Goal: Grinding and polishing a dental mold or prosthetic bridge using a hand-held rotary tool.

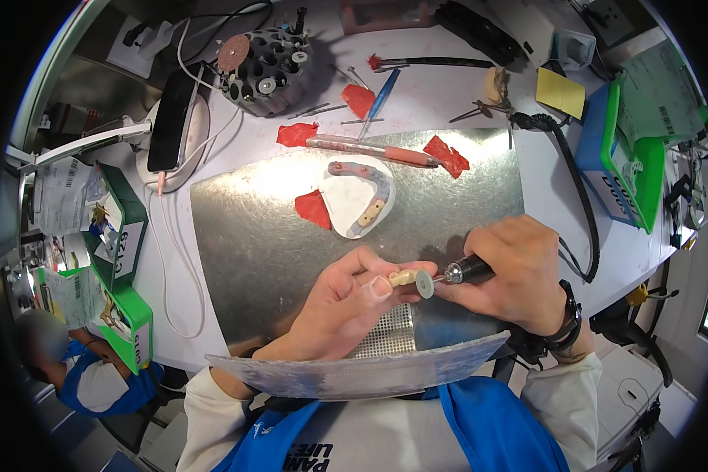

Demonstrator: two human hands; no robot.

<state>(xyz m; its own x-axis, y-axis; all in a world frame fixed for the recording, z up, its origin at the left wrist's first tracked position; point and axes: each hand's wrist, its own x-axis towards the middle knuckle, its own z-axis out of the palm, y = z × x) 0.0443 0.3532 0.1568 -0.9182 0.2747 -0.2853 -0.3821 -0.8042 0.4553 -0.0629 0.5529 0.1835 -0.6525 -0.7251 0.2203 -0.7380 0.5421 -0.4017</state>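
Centrally, near the bench's front edge, the left hand (346,295) pinches a small tooth-coloured dental piece (403,277) between thumb and fingertips. Just right, a grinding disc (425,284) touches it, spun on the handpiece (468,271) the right hand (519,271) grips with closed fingers.

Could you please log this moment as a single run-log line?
left hand: pinching small cream tooth-shaped piece | right hand: holding black rotary handpiece | white grinding disc: at piece | surface: steel sheet

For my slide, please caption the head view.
Left hand holds a small tooth piece against the rotary handpiece disc in the right hand.
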